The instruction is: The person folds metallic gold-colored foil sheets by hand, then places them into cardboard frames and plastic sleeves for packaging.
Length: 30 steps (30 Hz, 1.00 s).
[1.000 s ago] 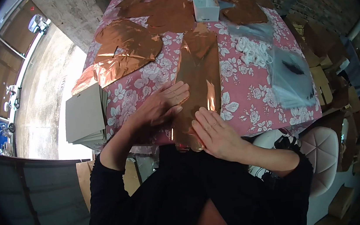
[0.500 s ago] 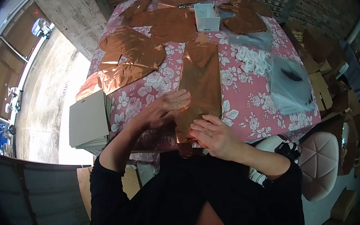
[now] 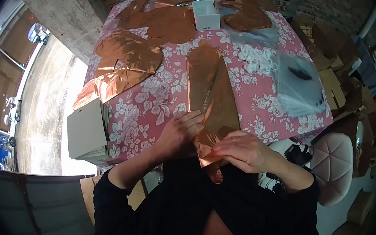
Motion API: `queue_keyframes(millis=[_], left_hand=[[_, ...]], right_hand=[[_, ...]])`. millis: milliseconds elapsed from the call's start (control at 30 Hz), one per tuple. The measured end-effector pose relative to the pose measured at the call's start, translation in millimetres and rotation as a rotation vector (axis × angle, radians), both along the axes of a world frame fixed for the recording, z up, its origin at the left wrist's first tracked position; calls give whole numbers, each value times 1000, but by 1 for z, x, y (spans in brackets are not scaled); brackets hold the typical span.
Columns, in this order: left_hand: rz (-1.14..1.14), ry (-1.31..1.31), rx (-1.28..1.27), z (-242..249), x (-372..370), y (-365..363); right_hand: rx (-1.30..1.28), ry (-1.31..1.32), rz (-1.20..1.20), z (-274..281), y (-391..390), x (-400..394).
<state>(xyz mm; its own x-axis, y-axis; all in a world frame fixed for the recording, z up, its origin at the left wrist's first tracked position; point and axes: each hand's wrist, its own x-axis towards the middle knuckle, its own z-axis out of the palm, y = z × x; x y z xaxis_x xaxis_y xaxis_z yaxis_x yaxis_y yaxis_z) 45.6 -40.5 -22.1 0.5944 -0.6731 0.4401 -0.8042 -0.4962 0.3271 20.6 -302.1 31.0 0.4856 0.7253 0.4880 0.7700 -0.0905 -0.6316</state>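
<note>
A long, flat, copper-coloured foil balloon (image 3: 211, 80) is folded lengthwise in front of me, its lower end hanging over the near table edge. My left hand (image 3: 181, 129) lies on its left side, fingers stretched out flat on the foil. Lower down, my right hand (image 3: 243, 150) pinches the foil close to its bottom end, thumb and fingers together. The near part under my fingers is creased and shiny. A small rounded tail of foil (image 3: 216, 174) dangles below, against my dark clothing.
More flat foil balloons (image 3: 129, 61) lie at the left and back. A white box (image 3: 207, 15) stands behind the folded one. White curled strips (image 3: 257, 59) and clear plastic bags (image 3: 301, 85) are at right, grey cards (image 3: 86, 132) at left. A padded chair (image 3: 333, 166) stands nearby.
The folded foil has shifted toward me, its end hanging further over the edge. My right hand has gone from lying flat to pinching; my left hand has slid nearer. The view has shifted slightly.
</note>
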Motion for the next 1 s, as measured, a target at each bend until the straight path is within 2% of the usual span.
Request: queue_keyframes(millis=[67, 133, 167, 200, 267, 400, 600, 700, 767, 800, 1000], left_hand=[[19, -95, -11, -4, -1, 0], [28, -59, -71, 1, -6, -1], [41, -27, -129, 2, -8, -1], [36, -27, -131, 2, -9, -1], [55, -3, -155, 0, -12, -1], [33, 13, -173, 2, -12, 1], [25, 136, -239, -2, -15, 8], [39, 109, -212, 1, -16, 9], [62, -85, -92, 13, -16, 6], [63, -85, -92, 12, -15, 8], [-36, 111, -71, 4, -9, 13]], right_hand=[[18, 26, 46, 2, -8, 0], [161, 150, 65, 0, -34, 8], [150, 125, -132, -14, -48, 11], [-28, -90, -404, -8, -52, 9], [-274, -294, -538, -6, -53, 15], [-303, -303, -484, -8, -34, 21], [-342, -491, -330, -23, -18, 44], [-340, -585, -243, -24, -12, 47], [-360, -596, -174, -28, -10, 49], [-360, -596, -173, -30, -9, 50], [-295, -566, -162, -37, -9, 51]])
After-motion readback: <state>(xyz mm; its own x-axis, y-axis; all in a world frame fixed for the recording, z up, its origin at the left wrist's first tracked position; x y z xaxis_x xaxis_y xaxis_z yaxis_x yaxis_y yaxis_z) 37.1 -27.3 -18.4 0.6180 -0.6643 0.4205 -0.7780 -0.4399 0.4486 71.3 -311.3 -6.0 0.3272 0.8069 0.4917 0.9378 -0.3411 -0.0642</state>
